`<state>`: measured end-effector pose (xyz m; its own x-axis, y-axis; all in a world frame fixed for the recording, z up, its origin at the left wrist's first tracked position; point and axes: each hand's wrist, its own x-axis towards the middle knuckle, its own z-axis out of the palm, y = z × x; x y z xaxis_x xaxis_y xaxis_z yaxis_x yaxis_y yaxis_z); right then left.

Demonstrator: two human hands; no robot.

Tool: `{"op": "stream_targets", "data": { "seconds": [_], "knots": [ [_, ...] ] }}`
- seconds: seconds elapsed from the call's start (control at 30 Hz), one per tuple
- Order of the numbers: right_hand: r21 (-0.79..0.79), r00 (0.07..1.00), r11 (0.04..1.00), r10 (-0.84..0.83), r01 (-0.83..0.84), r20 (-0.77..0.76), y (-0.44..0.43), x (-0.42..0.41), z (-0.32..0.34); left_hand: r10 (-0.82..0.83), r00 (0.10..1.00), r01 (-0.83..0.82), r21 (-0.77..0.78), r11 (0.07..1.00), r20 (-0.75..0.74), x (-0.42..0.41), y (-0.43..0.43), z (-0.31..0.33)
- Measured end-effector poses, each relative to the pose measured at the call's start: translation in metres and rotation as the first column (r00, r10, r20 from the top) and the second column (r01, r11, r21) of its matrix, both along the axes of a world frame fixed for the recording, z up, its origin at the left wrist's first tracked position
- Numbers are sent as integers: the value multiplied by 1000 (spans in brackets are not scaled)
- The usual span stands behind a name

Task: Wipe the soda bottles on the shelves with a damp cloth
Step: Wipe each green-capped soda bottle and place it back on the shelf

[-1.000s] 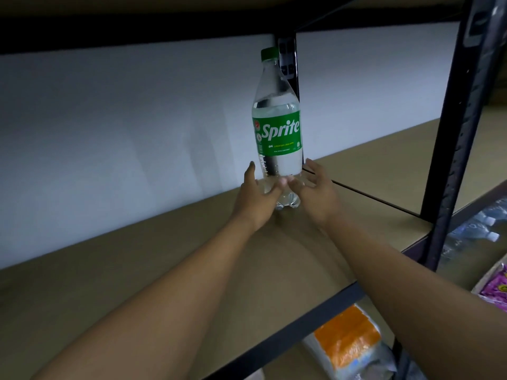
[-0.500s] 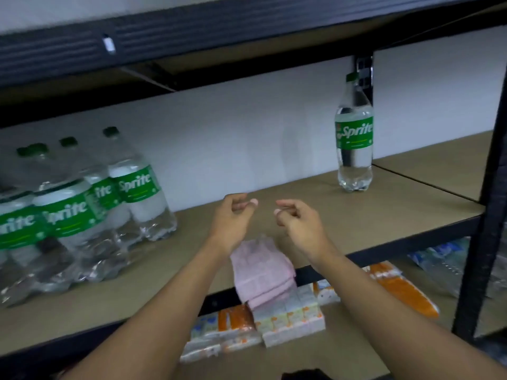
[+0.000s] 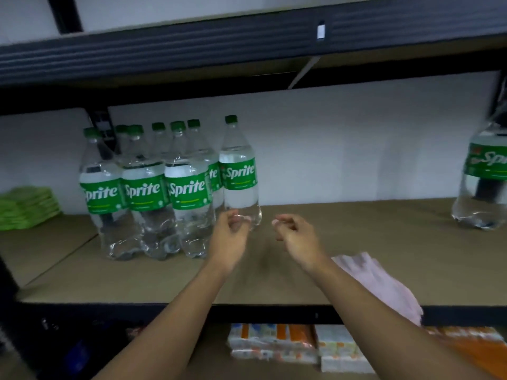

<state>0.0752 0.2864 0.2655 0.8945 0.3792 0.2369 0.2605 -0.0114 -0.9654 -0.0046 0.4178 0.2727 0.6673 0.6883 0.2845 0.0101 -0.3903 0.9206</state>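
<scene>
— Where are the hands hovering?
— The left hand point(image 3: 230, 238) is hanging just in front of the end Sprite bottle point(image 3: 239, 174), and the right hand point(image 3: 297, 238) just right of it. The fingers point(image 3: 285, 223) are curling loosely, gripping nothing.
— And the cloth?
— The pink cloth point(image 3: 378, 283) is lying farther right of that bottle, on the same shelf point(image 3: 356, 229).

Glossy clear plastic bottles point(image 3: 170, 187), matt shelf point(image 3: 356, 234)

A cluster of bottles point(image 3: 153, 193) stands left on the shelf point(image 3: 356, 237), one bottle point(image 3: 485, 185) far right, cloth point(image 3: 381, 286) at its front edge.
</scene>
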Motion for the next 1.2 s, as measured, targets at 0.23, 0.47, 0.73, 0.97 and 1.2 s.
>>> {"op": "stream_targets", "data": {
  "seconds": [0.23, 0.47, 0.73, 0.97, 1.2],
  "knots": [
    [-83, 997, 995, 44, -49, -59, 65, 46, -5, -48, 997, 52, 66, 996, -54, 56, 45, -23],
    [-77, 982, 982, 168, -175, -88, 95, 77, -9, -86, 994, 89, 40, 995, -69, 86, 58, -36],
    [-69, 980, 985, 165, -158, 108, 89, 80, -26, -62, 997, 62, -4, 998, -46, 82, 50, -35],
    [-132, 969, 989, 101, -72, 225, 46, 53, -27, -90, 985, 103, 89, 991, -146, 41, 13, -24],
    [-222, 964, 975, 42, 19, 263, -3, 7, -26, -133, 979, 157, 154, 976, -153, -2, -17, -25]
  ]
}}
